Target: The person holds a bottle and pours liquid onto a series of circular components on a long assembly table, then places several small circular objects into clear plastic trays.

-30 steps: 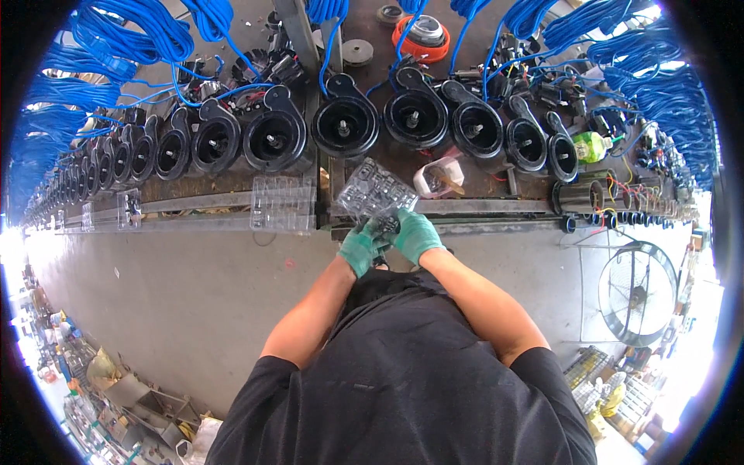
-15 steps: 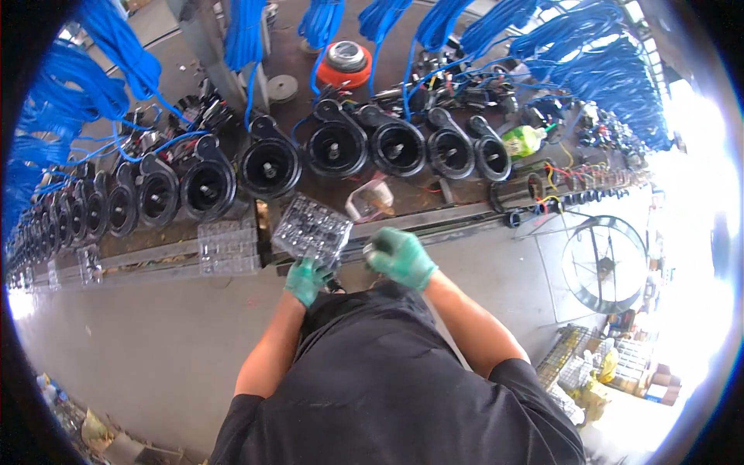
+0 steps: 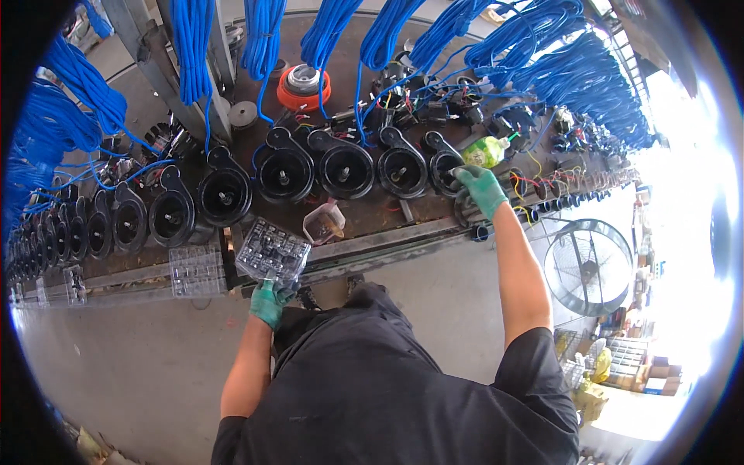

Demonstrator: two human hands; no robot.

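My left hand (image 3: 268,304), in a green glove, grips the near edge of a clear plastic tray (image 3: 271,252) full of small dark and shiny parts. The tray is held at the bench's front edge. Stretched out to the right, my gloved right hand (image 3: 482,190) has its fingers drawn together at the rim of a round black motor housing (image 3: 439,172), the last in the row. Whatever is between those fingers is too small to make out. More such housings (image 3: 346,172) stand along the bench, with metal shafts at their centres.
Blue cable bundles (image 3: 263,39) hang above the bench. A green-labelled bottle (image 3: 484,152) stands beyond my right hand. Near the tray is a clear plastic container (image 3: 324,223). Another clear tray (image 3: 198,271) sits at the bench edge, and a large round fan (image 3: 589,267) stands at right.
My right hand has moved from beside the tray, out and right to the end housing. My left hand still holds the tray. The whole view has shifted.
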